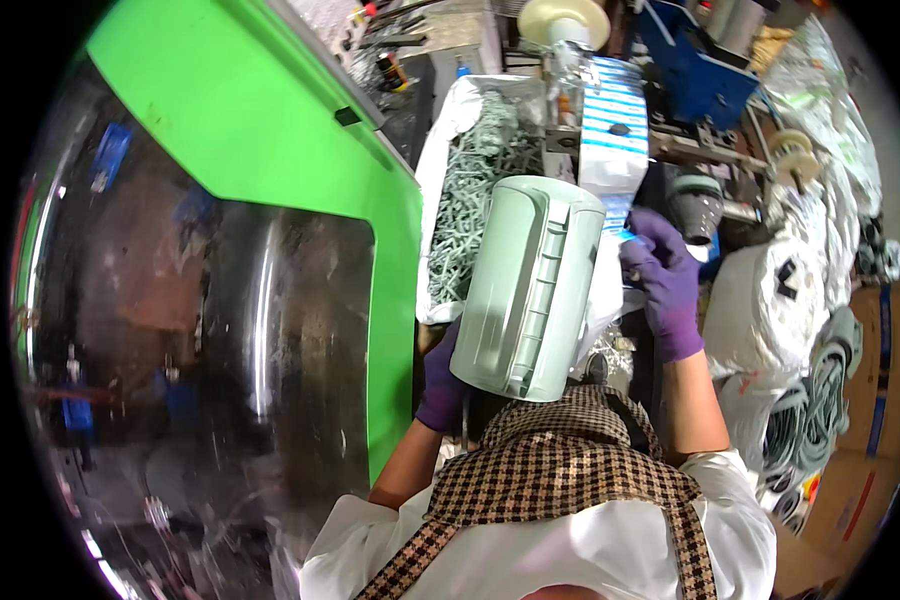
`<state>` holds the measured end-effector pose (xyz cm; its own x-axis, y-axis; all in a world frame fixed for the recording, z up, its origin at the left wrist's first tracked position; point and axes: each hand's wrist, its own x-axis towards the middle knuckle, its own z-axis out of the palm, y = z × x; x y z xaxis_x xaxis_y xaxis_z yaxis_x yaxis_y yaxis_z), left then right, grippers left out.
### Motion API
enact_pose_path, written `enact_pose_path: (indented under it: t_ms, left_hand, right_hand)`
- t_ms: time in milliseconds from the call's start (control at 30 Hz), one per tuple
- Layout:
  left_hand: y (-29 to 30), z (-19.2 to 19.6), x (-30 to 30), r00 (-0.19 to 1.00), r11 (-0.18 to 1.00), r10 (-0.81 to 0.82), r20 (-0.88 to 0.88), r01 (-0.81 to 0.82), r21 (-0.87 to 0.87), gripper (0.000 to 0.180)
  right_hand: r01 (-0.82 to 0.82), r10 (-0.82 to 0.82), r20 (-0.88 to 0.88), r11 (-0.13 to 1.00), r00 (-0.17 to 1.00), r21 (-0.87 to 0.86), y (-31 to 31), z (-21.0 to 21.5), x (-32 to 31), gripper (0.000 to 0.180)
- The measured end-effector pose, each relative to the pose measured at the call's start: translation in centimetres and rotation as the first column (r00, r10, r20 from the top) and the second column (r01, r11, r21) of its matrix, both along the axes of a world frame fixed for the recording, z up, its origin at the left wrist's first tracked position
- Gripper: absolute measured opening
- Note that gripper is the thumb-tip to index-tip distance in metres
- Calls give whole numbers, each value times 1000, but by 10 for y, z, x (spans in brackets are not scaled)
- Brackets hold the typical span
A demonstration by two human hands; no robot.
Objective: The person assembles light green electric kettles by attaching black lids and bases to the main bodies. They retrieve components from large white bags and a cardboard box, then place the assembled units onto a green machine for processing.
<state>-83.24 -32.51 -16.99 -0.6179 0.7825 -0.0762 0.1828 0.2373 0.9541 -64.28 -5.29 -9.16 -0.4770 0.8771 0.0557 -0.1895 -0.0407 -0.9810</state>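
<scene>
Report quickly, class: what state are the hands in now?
Left hand: holding the pale green container.
Right hand: partly curled near the blue-and-white strip; grip cannot be told.

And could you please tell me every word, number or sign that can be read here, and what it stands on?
None reads clearly enough to quote.
Blue-and-white strip, beyond the right hand: blue marks too small to read.
Dark can with yellow: too small and blurred.
Pale green part, against the left hand: no lettering visible.
</scene>
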Motion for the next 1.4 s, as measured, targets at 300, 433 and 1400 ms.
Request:
enact_pose_path:
  t_ms: [300,433,1400]
  left_hand:
    - [40,-25,-9,855,878,-384,-350,455,147,60]
    - [49,-27,1,852,855,-413,-321,484,185,57]
    - [129,140,662,-961,-584,-62,-269,253,-771,35]
  right_hand:
    - [185,-182,35,976,983,-115,-39,44,43,83]
    - [223,-218,82,973,973,-61,-49,45,66,90]
    - [834,-738,511,547,441,71,-423,-51,493,115]
